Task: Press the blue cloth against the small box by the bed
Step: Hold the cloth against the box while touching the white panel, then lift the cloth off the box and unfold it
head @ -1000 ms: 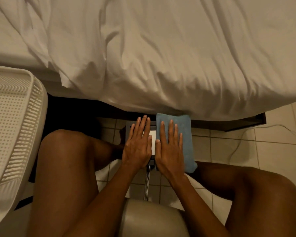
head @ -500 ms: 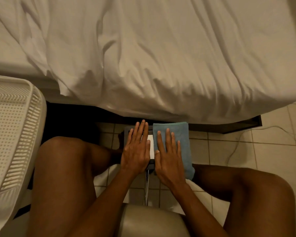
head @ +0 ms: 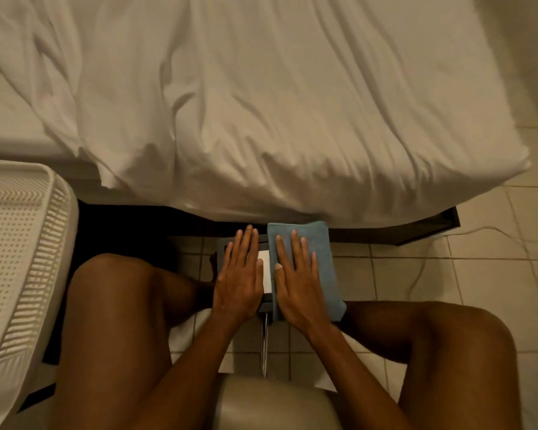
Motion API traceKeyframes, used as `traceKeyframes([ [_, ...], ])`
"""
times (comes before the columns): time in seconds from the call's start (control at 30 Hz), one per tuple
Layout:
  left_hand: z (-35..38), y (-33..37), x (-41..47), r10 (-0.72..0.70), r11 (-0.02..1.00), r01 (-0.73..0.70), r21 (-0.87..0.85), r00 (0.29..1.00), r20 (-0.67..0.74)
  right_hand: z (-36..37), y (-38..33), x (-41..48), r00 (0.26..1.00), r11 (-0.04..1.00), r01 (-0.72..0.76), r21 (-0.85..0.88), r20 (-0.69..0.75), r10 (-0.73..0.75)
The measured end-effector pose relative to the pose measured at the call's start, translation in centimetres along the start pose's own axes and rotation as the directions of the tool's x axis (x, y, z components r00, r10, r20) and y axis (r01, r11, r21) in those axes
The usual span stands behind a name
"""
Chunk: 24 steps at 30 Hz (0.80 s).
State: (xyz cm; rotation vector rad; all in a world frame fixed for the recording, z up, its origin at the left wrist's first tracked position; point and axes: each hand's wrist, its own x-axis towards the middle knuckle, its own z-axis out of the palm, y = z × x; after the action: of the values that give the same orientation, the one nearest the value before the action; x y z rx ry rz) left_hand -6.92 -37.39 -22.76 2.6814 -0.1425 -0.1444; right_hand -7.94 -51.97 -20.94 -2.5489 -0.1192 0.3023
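Observation:
A small dark box point(head: 265, 274) with a white panel on top stands on a thin metal leg just in front of the bed. A folded blue cloth point(head: 323, 252) covers the box's right half and hangs past its right edge. My right hand point(head: 297, 283) lies flat on the cloth, fingers spread, pressing down. My left hand point(head: 239, 274) rests flat on the bare left half of the box, fingers pointing toward the bed. Most of the box top is hidden under the hands and cloth.
The bed point(head: 261, 103) with a rumpled white sheet fills the top; its dark frame point(head: 416, 234) runs along the tiled floor point(head: 448, 290). A white perforated basket point(head: 19, 243) stands at the left. My bare knees flank the box. A thin cable point(head: 423, 262) lies at right.
Both hands stay flat in place on the box and cloth. The camera has tilted up slightly, so the whole scene sits lower in the frame.

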Motion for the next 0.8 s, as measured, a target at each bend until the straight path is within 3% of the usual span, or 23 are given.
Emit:
traceKeyframes([
  [0.23, -0.9, 0.9, 0.0, -0.053, 0.998, 0.054, -0.035, 0.998, 0.034, -4.0, 1.7, -0.2, 0.994, 0.988, -0.098, 0.121, -0.045, 0.104],
  [0.47, -3.1, 5.0, -1.2, -0.217, 0.934, 0.190, -0.301, 0.974, -0.059, -6.2, 2.2, 1.0, 0.998, 0.984, -0.069, 0.162, -0.005, 0.070],
  [0.6, -3.4, 5.9, 0.7, -0.445, 0.682, 0.402, -0.611, 0.891, 0.088, -6.7, 2.9, 1.0, 0.997, 0.974, -0.079, 0.211, -0.007, 0.082],
  [0.7, -3.5, 6.1, 1.9, -0.550, 0.539, 0.515, -0.666, 0.815, 0.185, -6.5, 3.3, 0.9, 0.995, 0.961, -0.092, 0.262, -0.021, 0.101],
  [0.8, -4.3, 6.3, 2.3, -0.544, 0.466, 0.559, -0.685, 0.792, 0.277, -6.8, 3.0, 2.0, 0.980, 0.907, -0.173, 0.384, -0.028, 0.199],
])
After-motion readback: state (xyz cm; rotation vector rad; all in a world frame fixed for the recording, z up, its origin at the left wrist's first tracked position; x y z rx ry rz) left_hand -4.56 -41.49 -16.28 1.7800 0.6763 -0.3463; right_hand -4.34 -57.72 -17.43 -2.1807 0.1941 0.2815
